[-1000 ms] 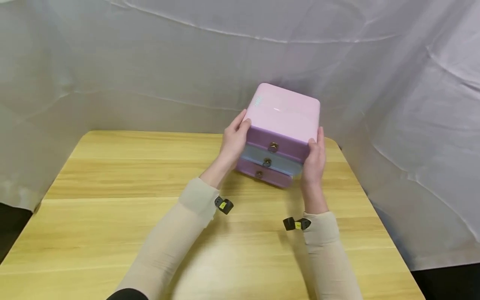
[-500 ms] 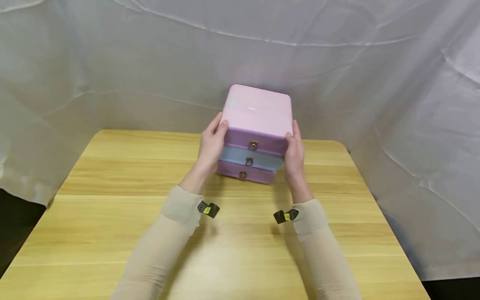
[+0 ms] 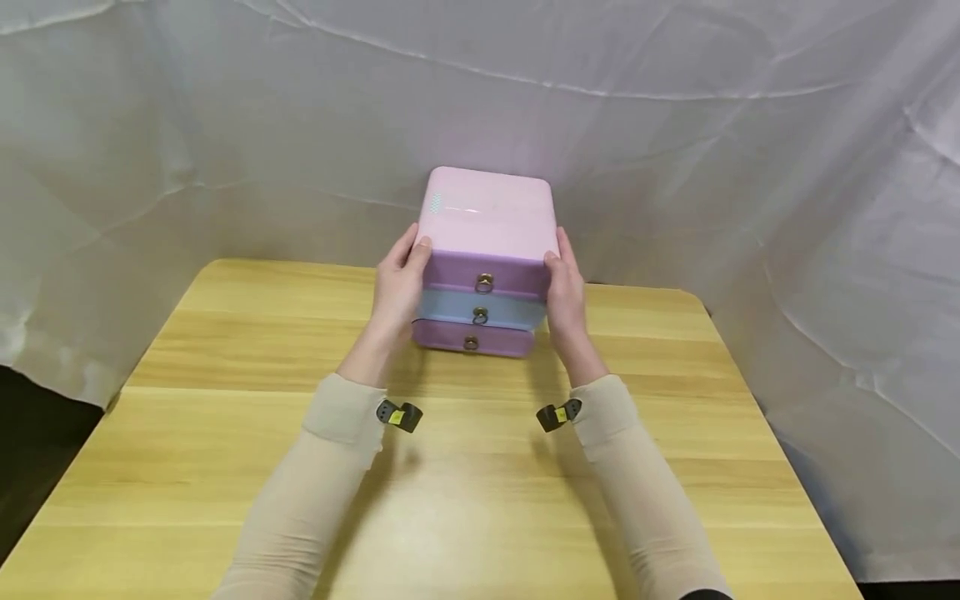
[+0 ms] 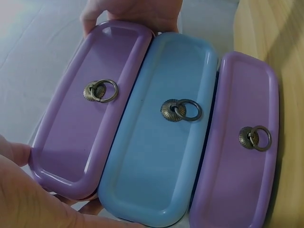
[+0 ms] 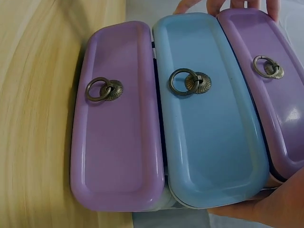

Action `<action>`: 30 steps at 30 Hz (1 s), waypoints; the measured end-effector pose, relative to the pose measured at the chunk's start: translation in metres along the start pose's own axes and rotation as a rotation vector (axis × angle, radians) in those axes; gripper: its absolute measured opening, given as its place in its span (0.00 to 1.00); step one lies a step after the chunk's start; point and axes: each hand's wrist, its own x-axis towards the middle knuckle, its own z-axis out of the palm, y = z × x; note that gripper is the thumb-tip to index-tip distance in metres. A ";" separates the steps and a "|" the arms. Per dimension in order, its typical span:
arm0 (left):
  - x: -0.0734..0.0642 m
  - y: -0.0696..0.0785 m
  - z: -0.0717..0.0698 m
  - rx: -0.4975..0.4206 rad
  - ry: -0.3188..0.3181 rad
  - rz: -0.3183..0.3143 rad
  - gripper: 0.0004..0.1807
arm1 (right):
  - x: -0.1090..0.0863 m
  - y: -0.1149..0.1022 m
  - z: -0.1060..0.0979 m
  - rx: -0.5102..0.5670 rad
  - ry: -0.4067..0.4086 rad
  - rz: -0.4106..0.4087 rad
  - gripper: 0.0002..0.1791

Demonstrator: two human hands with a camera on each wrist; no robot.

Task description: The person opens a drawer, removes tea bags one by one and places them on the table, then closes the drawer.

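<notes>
A small drawer cabinet (image 3: 491, 212) with a pale pink top is at the back middle of the table, front toward me. Its front has a purple top drawer (image 4: 90, 114), a blue middle drawer (image 5: 213, 128) and a purple bottom drawer (image 5: 116, 156), each with a brass ring pull. My left hand (image 3: 399, 283) grips the left side, thumb at the top front corner. Opposite it, my right hand (image 3: 567, 296) holds the right side the same way. The fingers behind the sides are partly hidden. Whether the cabinet's base touches the table cannot be told.
The wooden table (image 3: 450, 500) has light yellow grain and rounded back corners. A pale grey cloth (image 3: 300, 150) hangs behind it and along both sides, close behind the cabinet. Small black wrist cameras (image 3: 400, 416) are worn on both beige sleeves.
Both hands have carried or slid the cabinet leftward across the back of the table. It has turned so that its front faces me more squarely. The head view has shifted slightly.
</notes>
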 end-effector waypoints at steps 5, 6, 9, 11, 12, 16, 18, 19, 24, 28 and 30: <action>0.001 -0.004 -0.007 -0.005 -0.009 0.009 0.32 | 0.000 0.001 0.006 0.016 -0.018 0.006 0.34; 0.001 -0.004 -0.008 -0.007 -0.010 0.010 0.32 | 0.000 0.001 0.007 0.017 -0.021 0.007 0.33; 0.000 -0.006 -0.011 -0.012 -0.001 0.013 0.33 | 0.000 0.001 0.009 0.012 -0.030 0.006 0.33; -0.001 -0.007 -0.013 -0.019 0.010 0.015 0.33 | 0.000 0.001 0.011 0.000 -0.036 0.005 0.33; -0.002 -0.008 -0.014 -0.023 0.016 0.015 0.33 | 0.000 0.001 0.012 -0.002 -0.039 0.007 0.33; -0.006 -0.008 -0.016 -0.031 0.045 0.011 0.33 | -0.001 0.002 0.015 -0.004 -0.059 -0.003 0.34; -0.007 -0.008 -0.017 -0.034 0.050 0.011 0.33 | -0.001 0.002 0.016 -0.004 -0.064 -0.016 0.34; -0.008 -0.007 -0.018 -0.032 0.051 0.010 0.33 | -0.001 0.002 0.016 -0.004 -0.064 -0.023 0.34; -0.009 -0.006 -0.019 -0.038 0.045 0.011 0.33 | 0.000 0.003 0.015 -0.014 -0.060 -0.034 0.34; -0.008 -0.006 -0.020 -0.025 0.044 0.017 0.33 | 0.000 0.003 0.014 -0.021 -0.065 -0.034 0.34; -0.007 -0.006 -0.021 -0.006 0.039 0.022 0.33 | 0.000 0.003 0.013 -0.025 -0.067 -0.039 0.35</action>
